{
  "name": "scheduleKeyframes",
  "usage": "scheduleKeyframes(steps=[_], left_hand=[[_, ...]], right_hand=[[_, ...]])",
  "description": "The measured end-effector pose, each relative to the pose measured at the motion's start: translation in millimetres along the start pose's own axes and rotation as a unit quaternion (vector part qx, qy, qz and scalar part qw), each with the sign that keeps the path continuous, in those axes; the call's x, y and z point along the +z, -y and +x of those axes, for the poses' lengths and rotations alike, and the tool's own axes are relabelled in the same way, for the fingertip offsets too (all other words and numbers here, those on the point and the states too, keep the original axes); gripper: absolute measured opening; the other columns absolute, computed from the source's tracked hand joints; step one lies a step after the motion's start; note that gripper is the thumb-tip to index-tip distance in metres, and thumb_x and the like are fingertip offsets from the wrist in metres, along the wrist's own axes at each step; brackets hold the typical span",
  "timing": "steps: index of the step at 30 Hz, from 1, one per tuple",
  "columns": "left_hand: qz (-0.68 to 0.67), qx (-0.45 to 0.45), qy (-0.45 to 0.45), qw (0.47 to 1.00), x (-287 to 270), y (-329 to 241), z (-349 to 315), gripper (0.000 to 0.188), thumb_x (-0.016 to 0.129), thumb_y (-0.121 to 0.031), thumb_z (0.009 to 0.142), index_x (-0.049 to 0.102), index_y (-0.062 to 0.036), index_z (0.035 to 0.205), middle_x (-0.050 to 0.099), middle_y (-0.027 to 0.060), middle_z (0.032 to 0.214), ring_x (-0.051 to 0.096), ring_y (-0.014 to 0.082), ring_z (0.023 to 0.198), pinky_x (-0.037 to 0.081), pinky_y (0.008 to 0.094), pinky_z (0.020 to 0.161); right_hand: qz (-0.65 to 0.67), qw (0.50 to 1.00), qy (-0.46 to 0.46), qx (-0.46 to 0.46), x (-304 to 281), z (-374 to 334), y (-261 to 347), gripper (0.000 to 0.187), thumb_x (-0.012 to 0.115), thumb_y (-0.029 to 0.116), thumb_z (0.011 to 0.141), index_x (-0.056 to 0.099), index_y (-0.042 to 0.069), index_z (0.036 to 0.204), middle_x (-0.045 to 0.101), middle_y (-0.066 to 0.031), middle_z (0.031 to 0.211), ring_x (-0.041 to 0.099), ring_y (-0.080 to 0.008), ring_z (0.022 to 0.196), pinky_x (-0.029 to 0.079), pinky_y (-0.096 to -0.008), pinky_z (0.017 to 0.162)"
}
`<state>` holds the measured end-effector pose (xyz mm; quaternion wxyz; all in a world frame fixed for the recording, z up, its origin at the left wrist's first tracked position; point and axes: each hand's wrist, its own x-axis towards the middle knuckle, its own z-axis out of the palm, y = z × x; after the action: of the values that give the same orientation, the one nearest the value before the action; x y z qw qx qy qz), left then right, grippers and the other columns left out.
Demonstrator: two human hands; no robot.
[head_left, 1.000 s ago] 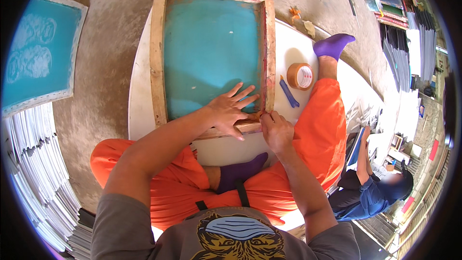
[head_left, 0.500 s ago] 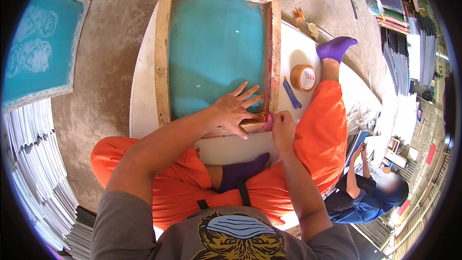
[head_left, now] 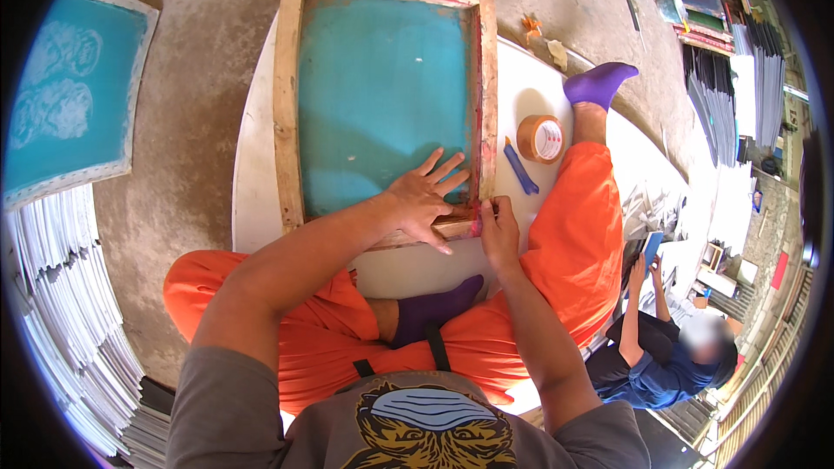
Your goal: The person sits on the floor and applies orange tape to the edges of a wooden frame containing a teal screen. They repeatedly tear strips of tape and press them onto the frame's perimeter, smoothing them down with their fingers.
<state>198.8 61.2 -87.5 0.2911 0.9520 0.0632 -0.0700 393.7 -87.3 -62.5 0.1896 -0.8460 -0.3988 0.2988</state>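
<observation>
Wooden-framed screen (head_left: 387,95), with teal mesh stretched inside it, is laid flat on a large white board (head_left: 252,148) in front of the seated person. Around the board, stained concrete floor (head_left: 174,148) is seen. The near side of the screen is framed by the person's legs in orange trousers (head_left: 573,234), the left one folded and the right one stretched out, its foot covered by a purple sock (head_left: 599,84).

At the far left, pale sheets (head_left: 69,295) are stacked in layers, and above them a second teal screen (head_left: 74,91) is marked with whitish patterns. At the lower right, a flat blue item (head_left: 651,247) is held by a co-worker (head_left: 669,373).

The left hand (head_left: 421,200) is placed over the near rail and mesh, its grip spread wide. The right hand (head_left: 499,226) is set at the near right corner, its fingers bent inward; whether anything is pinched in that grip cannot be told.

Right of the screen, a roll of brown tape (head_left: 528,137) is set on the board, with a slim blue tool (head_left: 521,167) laid just beside it. Beside the right fingertips, the corner is marked by a pinkish-red patch (head_left: 475,226).
</observation>
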Motion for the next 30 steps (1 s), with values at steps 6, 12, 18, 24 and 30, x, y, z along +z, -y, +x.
scheduleKeyframes(steps=[6,12,18,24,30], left_hand=[[-0.040,-0.027,-0.052,0.997,4,-9,0,0.084,0.057,-0.088,0.086,0.072,-0.0275,0.143,0.029,0.0181,0.174,0.003,0.0429,0.166,-0.001,0.0670,0.131],[-0.059,-0.040,-0.098,0.993,15,-9,-3,0.086,0.059,-0.086,0.086,0.069,-0.0257,0.147,0.032,0.0178,0.172,0.010,0.0402,0.165,0.003,0.0672,0.131],[-0.043,-0.050,-0.153,0.986,23,-8,3,0.087,0.068,-0.079,0.085,0.069,-0.0177,0.147,0.036,0.0174,0.169,0.017,0.0396,0.163,0.007,0.0696,0.130],[-0.067,-0.036,-0.164,0.984,20,-11,-19,0.076,0.072,-0.074,0.085,0.076,-0.0175,0.135,0.042,0.0181,0.165,0.022,0.0408,0.162,0.010,0.0696,0.130],[-0.059,-0.029,-0.156,0.986,17,-13,-26,0.059,0.072,-0.069,0.087,0.086,-0.0159,0.107,0.046,0.0175,0.162,0.025,0.0427,0.160,0.012,0.0692,0.130]], right_hand=[[0.026,0.999,0.019,0.002,3,1,-14,0.029,0.057,0.029,0.111,0.058,0.001,0.118,0.071,-0.0210,0.103,0.069,-0.0332,0.092,0.053,-0.0420,0.085],[-0.016,1.000,0.022,0.007,-20,1,26,0.039,0.066,0.025,0.104,0.059,0.001,0.133,0.076,-0.0234,0.107,0.075,-0.0375,0.096,0.057,-0.0462,0.085],[-0.093,0.994,0.044,-0.030,-26,0,36,0.063,0.079,0.026,0.088,0.054,0.000,0.140,0.077,-0.0225,0.106,0.076,-0.0400,0.094,0.059,-0.0496,0.084],[-0.227,0.969,0.096,0.014,-27,12,84,0.076,0.082,0.022,0.082,0.041,0.002,0.143,0.072,-0.0275,0.113,0.072,-0.0469,0.105,0.057,-0.0551,0.089],[-0.306,0.948,0.086,0.029,-14,25,89,0.069,0.082,0.021,0.081,0.041,0.003,0.133,0.070,-0.0265,0.108,0.072,-0.0480,0.103,0.058,-0.0566,0.088]])
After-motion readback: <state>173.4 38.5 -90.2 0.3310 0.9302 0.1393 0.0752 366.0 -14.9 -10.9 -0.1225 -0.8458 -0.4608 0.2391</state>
